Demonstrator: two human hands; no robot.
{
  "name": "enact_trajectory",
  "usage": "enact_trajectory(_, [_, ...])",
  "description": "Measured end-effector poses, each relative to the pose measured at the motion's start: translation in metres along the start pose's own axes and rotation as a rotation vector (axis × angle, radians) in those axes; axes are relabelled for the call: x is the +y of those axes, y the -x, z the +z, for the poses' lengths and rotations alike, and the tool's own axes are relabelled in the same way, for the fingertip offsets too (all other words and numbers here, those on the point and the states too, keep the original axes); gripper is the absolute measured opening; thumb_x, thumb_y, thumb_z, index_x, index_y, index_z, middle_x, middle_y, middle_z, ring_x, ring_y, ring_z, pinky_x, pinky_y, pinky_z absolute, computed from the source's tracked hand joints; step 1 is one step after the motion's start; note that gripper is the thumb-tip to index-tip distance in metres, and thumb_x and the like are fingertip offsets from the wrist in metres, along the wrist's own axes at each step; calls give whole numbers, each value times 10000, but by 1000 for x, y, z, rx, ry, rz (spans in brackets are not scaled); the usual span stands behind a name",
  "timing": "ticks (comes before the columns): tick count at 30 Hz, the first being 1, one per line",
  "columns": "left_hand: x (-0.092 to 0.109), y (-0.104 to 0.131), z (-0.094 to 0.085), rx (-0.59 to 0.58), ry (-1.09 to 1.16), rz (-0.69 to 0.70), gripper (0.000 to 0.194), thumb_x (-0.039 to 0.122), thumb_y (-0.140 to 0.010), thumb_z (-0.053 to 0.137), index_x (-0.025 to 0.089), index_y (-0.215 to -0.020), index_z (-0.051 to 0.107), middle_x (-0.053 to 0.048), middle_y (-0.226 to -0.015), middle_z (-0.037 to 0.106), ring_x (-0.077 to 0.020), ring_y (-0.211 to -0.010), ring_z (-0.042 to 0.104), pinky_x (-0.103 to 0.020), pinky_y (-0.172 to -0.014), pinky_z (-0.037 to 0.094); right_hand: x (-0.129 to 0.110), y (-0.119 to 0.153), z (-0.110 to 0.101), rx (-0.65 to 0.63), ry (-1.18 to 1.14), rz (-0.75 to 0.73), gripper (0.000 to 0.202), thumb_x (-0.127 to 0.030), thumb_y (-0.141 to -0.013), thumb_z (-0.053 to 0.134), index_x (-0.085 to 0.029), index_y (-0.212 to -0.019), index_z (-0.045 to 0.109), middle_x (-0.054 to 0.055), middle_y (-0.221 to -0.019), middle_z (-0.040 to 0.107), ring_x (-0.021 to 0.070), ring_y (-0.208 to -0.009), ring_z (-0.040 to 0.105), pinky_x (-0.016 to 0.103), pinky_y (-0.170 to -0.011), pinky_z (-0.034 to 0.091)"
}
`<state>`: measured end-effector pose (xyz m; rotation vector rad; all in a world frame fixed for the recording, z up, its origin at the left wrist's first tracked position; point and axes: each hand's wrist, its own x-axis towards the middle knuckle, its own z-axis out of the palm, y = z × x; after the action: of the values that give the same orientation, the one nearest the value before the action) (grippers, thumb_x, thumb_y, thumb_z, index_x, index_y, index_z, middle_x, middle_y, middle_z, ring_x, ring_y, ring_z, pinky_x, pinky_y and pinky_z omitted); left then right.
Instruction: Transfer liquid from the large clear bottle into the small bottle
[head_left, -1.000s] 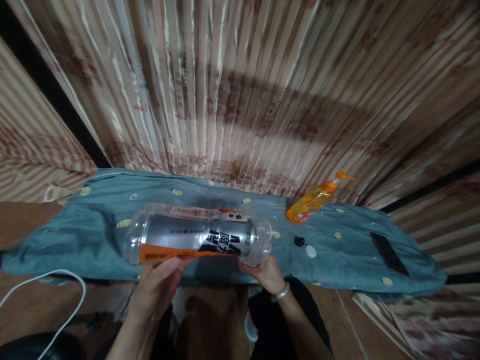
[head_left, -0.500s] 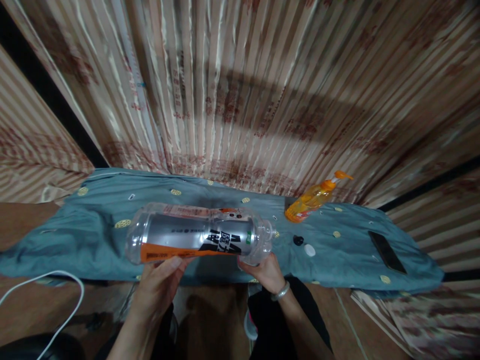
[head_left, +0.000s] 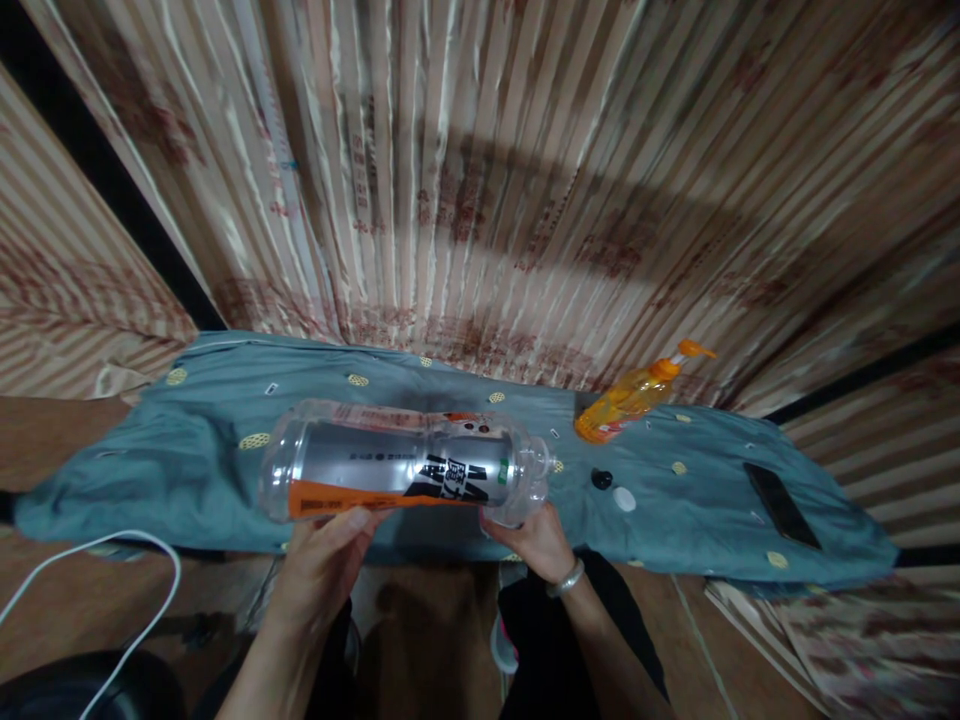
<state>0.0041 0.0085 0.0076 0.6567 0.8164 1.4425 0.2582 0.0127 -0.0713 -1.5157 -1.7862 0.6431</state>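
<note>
A large clear plastic bottle (head_left: 397,465) with a silver and orange label lies sideways in my hands, its uncapped neck pointing right. My left hand (head_left: 330,550) grips the underside near the base, thumb along the orange band. Near the shoulder and neck, my right hand (head_left: 536,545) holds the other end, a bracelet on its wrist. The fingers behind the bottle are partly hidden. Right of the neck, a small black cap-like piece (head_left: 601,479) and a white round disc (head_left: 624,499) rest on the teal cloth (head_left: 202,470).
A pump bottle (head_left: 626,400) of orange liquid stands at the cloth's back right. Farther right lies a dark phone (head_left: 781,505). Striped curtains (head_left: 480,180) hang close behind. A white cable (head_left: 169,550) loops at lower left, above a black rounded object (head_left: 97,685).
The whole view has shifted slightly, so everything appears a little farther right. Both hands keep their hold on the bottle, which stays sideways.
</note>
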Motion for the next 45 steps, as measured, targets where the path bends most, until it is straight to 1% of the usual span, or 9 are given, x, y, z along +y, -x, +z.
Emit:
enact_trajectory(3, [-1, 0, 2, 46, 6, 14, 459, 347, -585, 868, 216, -1012, 761, -67, -915, 802, -358, -990, 713, -527, -926, 553, -3, -1, -1, 2, -14, -4, 142, -295, -732, 735, -193, -831, 740, 56, -828, 775, 257, -761, 718, 403, -798, 570])
enact_trajectory(7, [0, -1, 3, 72, -9, 22, 513, 386, -534, 890, 219, -1002, 764, -63, -920, 801, -339, -966, 723, -471, -889, 583, -6, -1, -2, 2, -4, 20, 131, -284, -719, 747, -196, -816, 739, 57, -813, 774, 262, -753, 716, 401, -793, 570])
enact_trajectory(13, [3, 2, 4, 71, -19, 7, 476, 384, -582, 874, 249, -1025, 762, -29, -895, 804, -318, -998, 716, -447, -911, 574, -2, 0, -1, -11, -19, 19, 136, -276, -728, 744, -200, -842, 738, 51, -843, 776, 256, -788, 721, 374, -777, 569])
enact_trajectory(21, [1, -1, -1, 47, -27, 36, 443, 359, -563, 885, 218, -968, 772, -36, -797, 803, -273, -844, 748, -321, -722, 622, 4, 0, 2, -14, -7, 0, 168, -281, -738, 730, -183, -874, 737, 60, -850, 773, 254, -788, 719, 389, -780, 573])
enact_trajectory(25, [2, -1, -4, 31, -49, 9, 394, 349, -590, 869, 227, -952, 774, -43, -831, 805, -297, -919, 735, -343, -761, 614, 4, 0, 2, -15, -8, 5, 176, -268, -727, 744, -189, -884, 738, 66, -881, 774, 265, -812, 721, 414, -802, 572])
enact_trajectory(30, [3, 2, 2, 68, -23, -2, 448, 252, -576, 841, 228, -1014, 754, -45, -921, 803, -335, -1028, 703, -442, -874, 583, 5, 0, 2, -10, -20, 10, 183, -298, -731, 741, -195, -883, 735, 63, -873, 773, 276, -827, 719, 432, -804, 572])
enact_trajectory(36, [3, 0, 3, 42, -12, 0, 418, 238, -593, 826, 221, -1003, 753, -54, -906, 802, -338, -1019, 707, -479, -908, 564, 7, 0, 3, -12, -7, 25, 193, -311, -731, 739, -186, -877, 741, 81, -891, 772, 283, -835, 716, 424, -797, 568])
enact_trajectory(41, [1, 0, -1, 22, -17, -3, 386, 220, -599, 816, 213, -979, 756, -44, -869, 802, -326, -1015, 708, -457, -900, 569, 5, 0, 2, -7, -14, 6, 165, -281, -719, 752, -189, -855, 742, 67, -852, 772, 271, -792, 716, 406, -792, 565])
enact_trajectory(45, [1, 1, -2, 35, -37, -11, 356, 280, -615, 827, 204, -957, 763, -57, -851, 800, -318, -991, 715, -409, -843, 592, 4, -1, 2, -7, -17, 25, 165, -271, -704, 759, -184, -842, 737, 63, -828, 767, 270, -772, 714, 399, -757, 572])
